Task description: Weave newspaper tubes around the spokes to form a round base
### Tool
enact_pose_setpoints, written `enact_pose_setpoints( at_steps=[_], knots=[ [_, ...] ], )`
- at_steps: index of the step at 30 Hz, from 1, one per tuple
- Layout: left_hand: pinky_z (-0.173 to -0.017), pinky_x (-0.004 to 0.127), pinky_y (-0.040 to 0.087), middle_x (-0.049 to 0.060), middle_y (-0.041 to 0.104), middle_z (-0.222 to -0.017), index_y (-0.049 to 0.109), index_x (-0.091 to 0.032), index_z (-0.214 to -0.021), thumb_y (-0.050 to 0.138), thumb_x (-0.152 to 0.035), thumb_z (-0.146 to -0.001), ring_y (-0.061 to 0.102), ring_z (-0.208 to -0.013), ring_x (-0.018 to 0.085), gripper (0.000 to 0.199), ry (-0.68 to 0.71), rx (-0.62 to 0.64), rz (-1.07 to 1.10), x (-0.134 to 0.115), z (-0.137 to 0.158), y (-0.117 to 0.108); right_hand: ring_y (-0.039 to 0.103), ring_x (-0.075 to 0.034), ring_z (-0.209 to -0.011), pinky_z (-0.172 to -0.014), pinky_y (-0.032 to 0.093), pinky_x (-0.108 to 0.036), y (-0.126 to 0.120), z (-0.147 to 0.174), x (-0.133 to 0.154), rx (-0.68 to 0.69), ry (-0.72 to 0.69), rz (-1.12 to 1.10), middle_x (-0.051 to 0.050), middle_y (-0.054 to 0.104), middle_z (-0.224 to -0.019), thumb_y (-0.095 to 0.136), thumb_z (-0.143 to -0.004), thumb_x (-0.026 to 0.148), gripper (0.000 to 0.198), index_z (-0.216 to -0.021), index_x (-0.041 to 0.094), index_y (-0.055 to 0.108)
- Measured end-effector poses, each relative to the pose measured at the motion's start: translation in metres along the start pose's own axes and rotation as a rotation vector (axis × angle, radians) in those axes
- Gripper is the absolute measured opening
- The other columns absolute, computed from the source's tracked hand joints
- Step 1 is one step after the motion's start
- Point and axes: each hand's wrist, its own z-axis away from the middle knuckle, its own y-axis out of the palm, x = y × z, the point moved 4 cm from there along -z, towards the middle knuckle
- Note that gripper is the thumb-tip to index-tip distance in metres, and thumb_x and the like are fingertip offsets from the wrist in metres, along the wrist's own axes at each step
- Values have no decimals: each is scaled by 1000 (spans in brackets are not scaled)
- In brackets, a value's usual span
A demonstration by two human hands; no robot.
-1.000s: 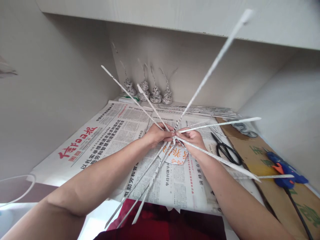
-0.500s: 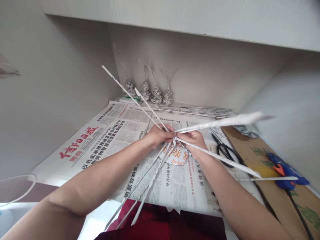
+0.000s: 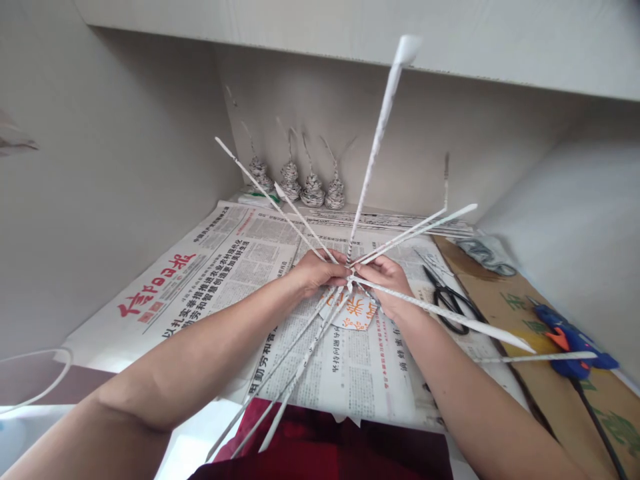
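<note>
Both hands meet over the middle of the newspaper, pinching the centre where several rolled paper sticks (image 3: 380,140) cross. My left hand (image 3: 323,270) has its thumb and fingers closed on the crossing from the left. From the right, my right hand (image 3: 383,277) grips the same crossing, its thumb close to the left one. The sticks fan out: up, to the upper left, to the right and down towards my lap. Below the hands lies a round white piece with orange characters (image 3: 354,310), partly covered by the sticks. Fingers hide the crossing itself.
Newspaper (image 3: 200,267) covers the work surface. Several small woven paper gourds (image 3: 313,190) stand at the back, beside a bundle of paper sticks (image 3: 395,221). Black scissors (image 3: 450,303), cardboard (image 3: 505,313) and a blue glue gun (image 3: 575,347) lie to the right. A panel (image 3: 360,40) overhangs the back.
One paper stick has swung from the right to point upward above the hands. Two sticks now show separately at the upper right. The hands have stayed in nearly the same place.
</note>
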Motion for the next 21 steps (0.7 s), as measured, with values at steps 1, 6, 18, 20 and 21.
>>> enact_pose_setpoints(
  at_steps=[1, 6, 18, 20, 21],
  knots=[
    [-53, 22, 55, 2, 65, -66, 60, -11, -72, 75, 0, -52, 64, -57, 13, 27, -2, -8, 8, 0, 0, 0, 55, -11, -50, -48, 44, -23, 0, 0, 1, 3, -12, 0, 1, 64, -62, 77, -58, 32, 28, -76, 16, 64],
    [-52, 22, 55, 3, 65, -65, 58, -11, -68, 76, 1, -52, 64, -57, 14, 27, -8, -13, 12, 1, -2, -1, 57, -13, -53, -49, 45, -24, -3, -2, -1, 8, 4, 30, 1, 65, -64, 75, -61, 36, 28, -78, 18, 62],
    [-56, 19, 53, 6, 67, -69, 68, -8, -73, 82, -14, -50, 65, -62, 13, 27, 6, 122, -51, -1, -3, -2, 49, -8, -43, -36, 34, -20, -5, 2, 1, 233, 184, 262, -1, 63, -63, 74, -63, 46, 34, -73, 17, 61],
    [-55, 19, 52, 6, 68, -67, 70, -8, -75, 84, -16, -48, 64, -60, 13, 31, 8, 142, -56, -1, -3, -2, 48, -8, -42, -36, 34, -20, -7, 1, 1, 235, 188, 289, 0, 62, -62, 75, -62, 46, 35, -74, 16, 62],
    [-54, 19, 52, 7, 68, -67, 70, -8, -75, 84, -16, -47, 64, -60, 13, 32, 16, 148, -54, -1, -3, -2, 49, -8, -43, -37, 35, -20, -8, 0, 1, 227, 170, 304, 0, 62, -61, 75, -62, 46, 35, -74, 16, 63]
  ],
)
